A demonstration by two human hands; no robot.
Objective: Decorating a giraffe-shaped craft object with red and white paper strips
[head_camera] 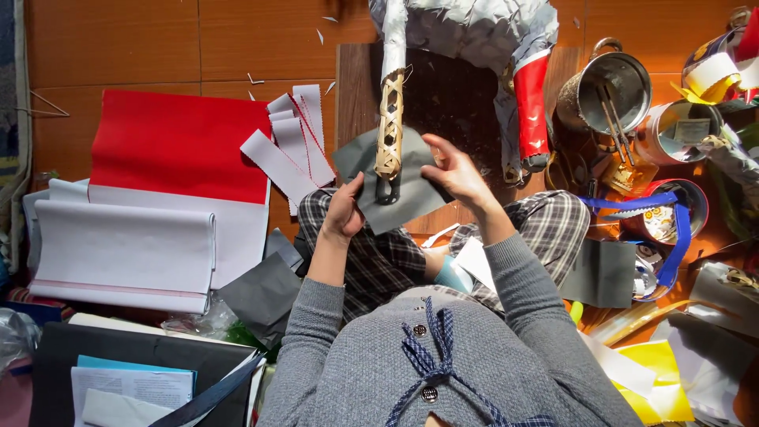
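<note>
Both hands, left hand (pixel 345 212) and right hand (pixel 452 170), are grasping 1 grey paper sheet (pixel 393 186) above the lap, wrapped around a woven-banded stick (pixel 389 126), right of the red paper (pixel 180 145) on the floor.

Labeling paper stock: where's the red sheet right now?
In the head view the red sheet lies flat on the floor at upper left, left of the white paper strips and above the folded white paper, away from both hands.

grey paper sheet (pixel 395 186) (red sheet (pixel 178 145) nearby)
</note>
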